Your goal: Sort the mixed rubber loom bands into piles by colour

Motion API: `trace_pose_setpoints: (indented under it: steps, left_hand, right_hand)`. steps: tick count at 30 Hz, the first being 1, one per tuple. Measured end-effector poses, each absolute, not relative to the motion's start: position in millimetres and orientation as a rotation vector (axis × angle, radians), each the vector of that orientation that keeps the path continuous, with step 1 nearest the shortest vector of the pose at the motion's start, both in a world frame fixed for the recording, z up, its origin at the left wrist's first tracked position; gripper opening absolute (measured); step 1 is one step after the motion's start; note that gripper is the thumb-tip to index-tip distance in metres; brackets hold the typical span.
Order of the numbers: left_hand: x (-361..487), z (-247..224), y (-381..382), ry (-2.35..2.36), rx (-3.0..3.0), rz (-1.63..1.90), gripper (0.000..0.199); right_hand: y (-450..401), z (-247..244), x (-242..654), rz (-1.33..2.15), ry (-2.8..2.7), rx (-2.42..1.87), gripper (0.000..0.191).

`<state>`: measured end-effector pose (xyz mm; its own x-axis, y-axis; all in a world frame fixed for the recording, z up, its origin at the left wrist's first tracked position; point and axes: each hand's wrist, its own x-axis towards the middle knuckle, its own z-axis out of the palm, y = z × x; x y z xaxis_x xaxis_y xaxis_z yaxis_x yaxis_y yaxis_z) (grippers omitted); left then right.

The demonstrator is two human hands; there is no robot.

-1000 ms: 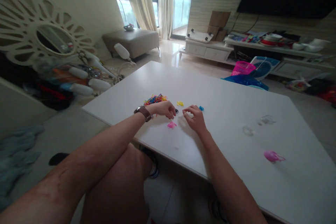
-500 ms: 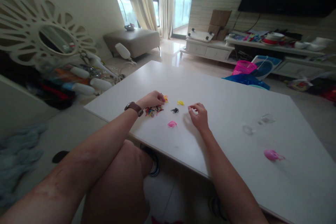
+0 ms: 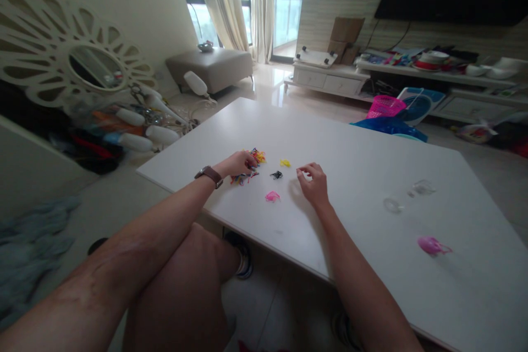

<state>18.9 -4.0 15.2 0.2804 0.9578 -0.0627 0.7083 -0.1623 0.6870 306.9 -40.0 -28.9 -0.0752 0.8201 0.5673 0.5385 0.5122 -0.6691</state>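
My left hand (image 3: 240, 163), with a brown-strapped watch (image 3: 209, 176) on its wrist, is over a mixed pile of small coloured bands (image 3: 258, 156). Its fingers are bent together down among them, and what is between the fingertips is hidden. To the right lie small separate heaps: yellow bands (image 3: 285, 163), black bands (image 3: 276, 175) and pink bands (image 3: 273, 197). My right hand (image 3: 314, 182) hovers at the table beside these heaps. Its fingers are loosely curled, a small gap shows between thumb and forefinger, and nothing is visible in them.
On the right of the white table (image 3: 346, 148) lie a pink egg-shaped item (image 3: 431, 245) and clear plastic pieces (image 3: 423, 187). A lamp with white shades (image 3: 160, 135) stands by the left edge. Beyond the far edge are a pink basket (image 3: 386, 106) and blue plastic (image 3: 383, 126).
My left hand has drawn back slightly toward me and left, uncovering more of the far side of the mixed pile. My right hand holds nearly the same pose.
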Motion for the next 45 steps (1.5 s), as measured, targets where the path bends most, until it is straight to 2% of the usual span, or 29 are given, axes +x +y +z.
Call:
trace_pose_setpoints:
  steps: [4, 13, 23, 34, 45]
  left_hand:
    - [20.8, 5.0, 0.2, 1.438, 2.030, 0.421, 0.023]
    - [23.0, -4.0, 4.7, 1.492, 2.003, 0.168, 0.012]
    - [22.3, -2.3, 4.0, 1.444, 2.179, 0.304, 0.015]
    - [24.3, -13.1, 9.9, 1.503, 2.283, 0.206, 0.010]
    - [54.9, 16.8, 1.2, 1.261, 2.081, 0.585, 0.005]
  right_hand:
    - [-38.4, -31.6, 307.2, 0.335, -1.770, -1.150, 0.017]
    - [-37.9, -33.9, 306.8, 0.339, -1.791, -1.137, 0.017]
    - [-37.8, -33.1, 305.9, 0.338, -1.797, -1.120, 0.016]
    - [-40.2, -30.5, 304.8, 0.385, -1.791, -1.121, 0.015]
    - [-41.5, -29.7, 303.3, 0.411, -1.789, -1.117, 0.014]
